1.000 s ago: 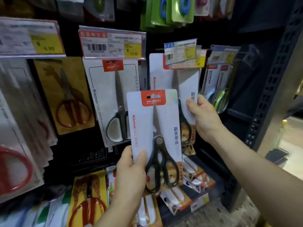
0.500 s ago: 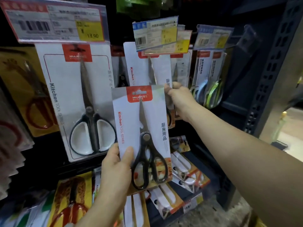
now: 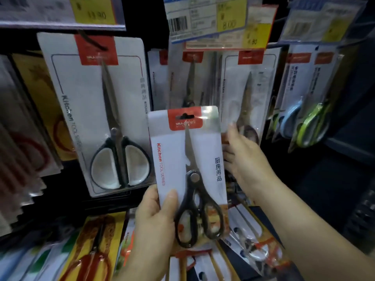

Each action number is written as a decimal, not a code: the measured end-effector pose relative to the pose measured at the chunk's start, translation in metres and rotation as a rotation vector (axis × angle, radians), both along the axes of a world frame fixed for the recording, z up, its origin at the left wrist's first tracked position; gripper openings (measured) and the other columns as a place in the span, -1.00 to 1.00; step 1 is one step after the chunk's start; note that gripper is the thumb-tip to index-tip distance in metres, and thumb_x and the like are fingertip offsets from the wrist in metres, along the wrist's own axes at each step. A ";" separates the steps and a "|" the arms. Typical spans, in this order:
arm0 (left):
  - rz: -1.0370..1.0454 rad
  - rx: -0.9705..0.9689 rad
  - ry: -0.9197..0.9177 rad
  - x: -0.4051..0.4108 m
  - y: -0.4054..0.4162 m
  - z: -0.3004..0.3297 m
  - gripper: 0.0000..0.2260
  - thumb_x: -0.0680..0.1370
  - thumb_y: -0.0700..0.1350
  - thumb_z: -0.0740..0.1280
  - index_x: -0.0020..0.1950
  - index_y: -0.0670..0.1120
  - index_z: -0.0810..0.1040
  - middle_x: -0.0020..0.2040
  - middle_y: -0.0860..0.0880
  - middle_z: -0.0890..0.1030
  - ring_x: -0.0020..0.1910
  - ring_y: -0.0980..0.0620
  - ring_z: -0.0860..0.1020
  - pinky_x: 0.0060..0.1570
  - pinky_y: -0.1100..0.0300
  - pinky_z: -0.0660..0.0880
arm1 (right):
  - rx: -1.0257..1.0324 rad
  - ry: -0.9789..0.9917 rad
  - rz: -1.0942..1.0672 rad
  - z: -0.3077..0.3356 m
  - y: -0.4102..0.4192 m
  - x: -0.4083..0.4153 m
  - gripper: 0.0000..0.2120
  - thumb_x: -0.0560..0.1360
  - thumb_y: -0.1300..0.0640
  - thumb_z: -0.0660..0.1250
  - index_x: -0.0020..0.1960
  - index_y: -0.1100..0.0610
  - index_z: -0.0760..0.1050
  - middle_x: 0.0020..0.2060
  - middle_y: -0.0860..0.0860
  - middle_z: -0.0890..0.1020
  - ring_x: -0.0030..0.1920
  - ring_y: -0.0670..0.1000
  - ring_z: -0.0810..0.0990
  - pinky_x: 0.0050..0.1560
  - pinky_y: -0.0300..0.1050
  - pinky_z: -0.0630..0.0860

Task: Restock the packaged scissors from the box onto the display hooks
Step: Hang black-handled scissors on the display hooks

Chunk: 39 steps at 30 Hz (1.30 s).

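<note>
My left hand grips a packaged pair of black-handled kitchen scissors by its lower left corner, thumb on the front. It holds the white card with the red header upright in front of the display. Behind it, similar packs hang on hooks under the price tags. My right hand reaches past the held pack's right edge, fingers spread and straight, with fingertips at the lower part of a hanging pack. No box is in view.
A larger scissors pack with black-and-white handles hangs to the left. Blue and green scissors packs hang on the right. Price tags jut out above. More packs, some yellow with red scissors, fill the lower row.
The view has moved much closer to the display. My right hand has let go of the hanging pack and dropped lower, fingers now spread. My left hand still holds the same pack.
</note>
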<state>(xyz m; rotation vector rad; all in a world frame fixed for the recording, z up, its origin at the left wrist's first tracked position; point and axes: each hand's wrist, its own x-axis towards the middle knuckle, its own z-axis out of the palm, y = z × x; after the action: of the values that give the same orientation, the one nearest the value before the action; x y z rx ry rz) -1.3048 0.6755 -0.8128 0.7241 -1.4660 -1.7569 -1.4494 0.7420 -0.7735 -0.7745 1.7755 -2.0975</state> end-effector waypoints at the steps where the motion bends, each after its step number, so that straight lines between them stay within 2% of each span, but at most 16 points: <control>1: -0.005 -0.003 0.003 -0.003 0.001 0.001 -0.82 0.57 -0.23 0.23 -0.08 0.00 0.58 -0.14 0.04 0.71 -0.05 0.00 0.65 0.03 0.01 0.56 | -0.005 0.012 0.080 -0.006 0.007 0.007 -0.44 0.29 -0.37 0.26 0.02 0.05 0.58 -0.03 0.04 0.69 0.06 0.04 0.64 0.18 0.06 0.51; 3: -0.020 -0.023 0.015 -0.008 0.004 0.002 -0.83 0.58 -0.22 0.23 -0.04 0.00 0.58 -0.10 0.05 0.71 -0.02 0.03 0.66 0.04 0.02 0.57 | -0.035 0.079 0.098 -0.014 0.017 0.016 -0.66 0.41 -0.19 0.26 0.00 0.03 0.55 -0.09 0.03 0.70 -0.01 0.02 0.66 0.10 0.03 0.55; 4: -0.029 -0.044 0.021 -0.009 0.005 0.004 -0.83 0.58 -0.21 0.23 -0.03 0.01 0.57 -0.08 0.05 0.70 -0.02 0.05 0.65 0.04 0.04 0.57 | -0.087 0.096 0.079 -0.016 0.020 0.017 -0.82 0.49 -0.03 0.25 -0.01 0.03 0.53 -0.15 0.01 0.70 -0.08 0.00 0.66 0.02 -0.01 0.55; 5: -0.038 -0.067 0.028 -0.011 0.007 0.005 -0.83 0.58 -0.20 0.23 -0.04 0.03 0.57 -0.05 0.05 0.70 -0.01 0.07 0.65 0.04 0.05 0.57 | -0.136 0.085 0.056 -0.016 0.021 0.017 -0.90 0.53 0.11 0.24 -0.02 0.04 0.52 -0.20 0.00 0.69 -0.14 -0.01 0.65 -0.04 -0.04 0.57; 7: -0.055 -0.102 0.048 -0.014 0.011 0.011 -0.82 0.57 -0.18 0.22 -0.06 0.07 0.56 -0.02 0.05 0.69 0.04 0.06 0.63 0.07 0.03 0.57 | -0.226 0.055 0.057 -0.011 0.021 0.012 -0.85 0.55 0.23 0.21 0.00 0.06 0.52 -0.23 -0.02 0.70 -0.18 -0.05 0.66 -0.09 -0.11 0.60; 12: -0.075 -0.193 0.119 -0.024 0.017 0.042 -0.82 0.60 -0.14 0.18 -0.06 0.08 0.54 -0.01 0.01 0.67 0.04 -0.01 0.63 0.09 -0.12 0.55 | -0.391 0.123 0.101 0.019 0.019 -0.002 -0.83 0.56 0.26 0.17 -0.02 0.05 0.48 -0.27 -0.08 0.70 -0.23 -0.14 0.66 -0.16 -0.24 0.61; 16: -0.056 -0.224 0.165 -0.032 0.017 0.062 -0.82 0.61 -0.14 0.17 -0.10 0.05 0.52 -0.01 -0.20 0.64 -0.07 -0.20 0.59 -0.03 -0.36 0.50 | -0.427 0.177 0.091 0.042 0.013 -0.010 -0.83 0.57 0.27 0.17 0.02 0.05 0.46 -0.27 -0.12 0.69 -0.18 -0.17 0.65 -0.10 -0.24 0.58; 18: -0.029 -0.246 0.160 -0.034 0.015 0.065 -0.83 0.61 -0.14 0.17 -0.09 0.05 0.51 -0.02 -0.15 0.65 -0.03 -0.21 0.60 -0.03 -0.33 0.52 | -0.441 0.177 0.085 0.047 0.008 -0.011 -0.81 0.57 0.30 0.17 0.05 0.05 0.46 -0.25 -0.13 0.69 -0.14 -0.17 0.65 -0.01 -0.23 0.58; 21: -0.016 -0.262 0.140 -0.033 0.009 0.064 -0.84 0.61 -0.12 0.17 -0.09 0.05 0.50 0.00 -0.08 0.65 0.04 -0.14 0.62 0.04 -0.21 0.55 | -0.386 0.184 0.048 0.045 0.001 -0.013 -0.80 0.55 0.29 0.20 -0.01 0.01 0.47 -0.18 -0.10 0.67 -0.10 -0.14 0.66 0.02 -0.17 0.58; 24: -0.029 -0.160 0.109 -0.035 0.003 0.057 -0.83 0.60 -0.14 0.17 -0.09 0.03 0.53 -0.04 -0.08 0.67 -0.01 -0.11 0.64 0.02 -0.19 0.57 | -0.290 0.133 0.012 0.036 -0.005 -0.018 -0.82 0.54 0.23 0.24 -0.12 -0.03 0.49 -0.17 -0.03 0.64 -0.07 0.03 0.65 0.08 0.12 0.57; 26: -0.013 -0.163 0.093 -0.036 0.001 0.055 -0.82 0.60 -0.15 0.18 -0.09 0.03 0.53 -0.07 -0.07 0.68 -0.03 -0.09 0.65 0.01 -0.16 0.58 | -0.286 0.125 0.003 0.034 -0.007 -0.018 -0.81 0.54 0.21 0.25 -0.15 -0.04 0.49 -0.19 -0.04 0.64 -0.05 0.05 0.64 0.15 0.19 0.52; 32: -0.027 -0.276 0.145 -0.037 -0.001 0.050 -0.83 0.61 -0.14 0.17 -0.07 0.03 0.53 -0.01 -0.09 0.67 0.03 -0.08 0.63 0.06 -0.15 0.56 | -0.364 0.171 0.095 0.032 -0.001 -0.017 -0.82 0.55 0.23 0.22 -0.05 -0.03 0.49 -0.09 -0.07 0.67 -0.01 -0.09 0.65 0.02 -0.13 0.56; 36: -0.032 -0.365 0.208 -0.030 0.005 0.049 -0.84 0.60 -0.15 0.17 0.05 0.01 0.53 0.07 -0.06 0.65 0.10 -0.04 0.61 0.14 -0.11 0.52 | -0.438 0.211 0.143 0.031 0.009 -0.007 -0.84 0.56 0.25 0.18 -0.04 0.02 0.46 -0.27 -0.13 0.68 -0.19 -0.20 0.64 -0.16 -0.31 0.55; 39: -0.022 -0.383 0.243 -0.035 0.002 0.058 -0.84 0.61 -0.16 0.17 -0.01 0.02 0.53 0.06 -0.09 0.65 0.09 -0.07 0.61 0.13 -0.13 0.53 | -0.471 0.233 0.132 0.048 0.010 -0.005 -0.83 0.57 0.28 0.17 -0.04 0.04 0.45 -0.32 -0.16 0.67 -0.23 -0.22 0.64 -0.19 -0.33 0.54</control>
<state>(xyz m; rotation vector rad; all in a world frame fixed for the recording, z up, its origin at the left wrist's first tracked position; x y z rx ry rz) -1.3400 0.6775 -0.7551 0.2862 -1.5785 -1.4584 -1.4539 0.7522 -0.7260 -1.2654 1.2864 -2.4445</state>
